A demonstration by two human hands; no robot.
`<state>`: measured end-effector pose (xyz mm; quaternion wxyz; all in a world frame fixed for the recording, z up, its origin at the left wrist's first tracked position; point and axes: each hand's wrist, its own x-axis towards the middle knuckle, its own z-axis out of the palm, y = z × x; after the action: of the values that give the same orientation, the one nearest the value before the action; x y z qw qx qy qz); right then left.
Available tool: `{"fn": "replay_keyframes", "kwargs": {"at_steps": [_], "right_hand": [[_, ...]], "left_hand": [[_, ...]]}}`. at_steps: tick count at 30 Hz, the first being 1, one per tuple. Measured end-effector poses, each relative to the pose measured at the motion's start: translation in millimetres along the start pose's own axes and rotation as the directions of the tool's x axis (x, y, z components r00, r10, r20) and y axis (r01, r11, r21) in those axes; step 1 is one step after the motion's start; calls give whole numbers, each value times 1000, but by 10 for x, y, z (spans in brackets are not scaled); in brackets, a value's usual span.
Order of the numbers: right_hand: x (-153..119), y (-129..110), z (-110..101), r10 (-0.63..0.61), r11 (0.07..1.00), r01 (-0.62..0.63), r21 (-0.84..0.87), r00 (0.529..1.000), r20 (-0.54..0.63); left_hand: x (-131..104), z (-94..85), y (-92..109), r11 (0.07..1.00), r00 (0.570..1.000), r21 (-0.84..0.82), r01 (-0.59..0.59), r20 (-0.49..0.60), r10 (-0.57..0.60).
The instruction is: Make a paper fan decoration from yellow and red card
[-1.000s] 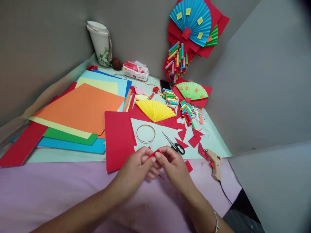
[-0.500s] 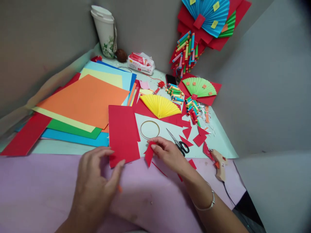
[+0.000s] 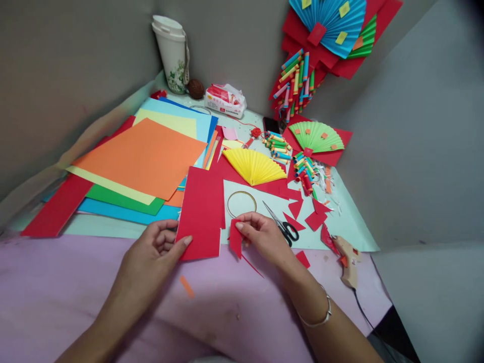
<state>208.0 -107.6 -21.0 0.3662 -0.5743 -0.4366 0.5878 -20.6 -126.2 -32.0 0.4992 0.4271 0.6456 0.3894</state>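
My left hand (image 3: 162,247) is closed on the lower left edge of a red card sheet (image 3: 202,212), thumb on top and fingers beneath. The sheet's lower right side has a small notch. Between the thumb and fingers of my right hand (image 3: 259,234) is a small red paper piece (image 3: 235,239), just right of the sheet. A thin red strip (image 3: 252,265) lies below that hand. Behind it are a metal ring (image 3: 229,201) and black-handled scissors (image 3: 289,232), lying with blades apart. A yellow pleated paper fan (image 3: 255,167) rests beyond the sheet.
Coloured paper sheets (image 3: 143,156) are stacked at left. A white cup (image 3: 172,55) and a pack of tissues (image 3: 226,101) stand at the back. On the right lie red scraps (image 3: 315,220), a glue gun (image 3: 348,259), and a green fan (image 3: 317,135). A blue fan (image 3: 333,25) hangs above.
My left hand has closed from a spread position onto the red sheet's edge. The sheet has turned slightly. My right hand still holds the small red piece. The view has shifted a little.
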Motion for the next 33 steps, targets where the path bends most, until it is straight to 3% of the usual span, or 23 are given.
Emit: {"fn": "replay_keyframes", "kwargs": {"at_steps": [5,14,20,28,33], "right_hand": [[-59,2,-1,37,998,-38,46,999,21],[-118,119,68,75,990,-84,109,994,83],[-120,116,106,98,986,-110,125,990,102],[-121,121,58,94,992,-101,78,992,90],[-123,135,44,119,992,-124,34,985,122]], "left_hand": [[-77,6,16,945,975,-272,183,176,-138],[-124,84,129,750,920,-542,379,305,-245],[-133,142,243,720,864,-532,447,466,-192],[-59,186,238,658,860,-565,498,420,-291],[-27,137,192,596,820,-576,560,488,-299]]}}
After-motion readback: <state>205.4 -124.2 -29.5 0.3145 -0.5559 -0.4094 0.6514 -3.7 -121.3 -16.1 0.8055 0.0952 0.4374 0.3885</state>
